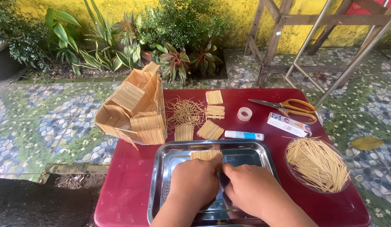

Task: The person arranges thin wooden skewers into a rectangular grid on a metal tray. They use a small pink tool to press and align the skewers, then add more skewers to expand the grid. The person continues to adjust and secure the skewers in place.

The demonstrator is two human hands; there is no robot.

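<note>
Both hands rest inside a shiny metal tray (250,148) on a small red table (128,176). My left hand (194,181) presses its fingers on a flat panel of toothpicks (202,154) lying side by side near the tray's far edge. My right hand (251,189) sits beside it, fingers curled and touching the left hand's fingertips near the panel. What the fingers pinch is hidden.
A model house of toothpick panels (134,110) stands at the table's far left. Behind the tray lie loose toothpicks (185,110), several finished panels (210,129), a glue tube (244,135), a tape roll (244,114), orange scissors (290,107), a small box (289,124). A clear bowl of toothpicks (316,164) sits right.
</note>
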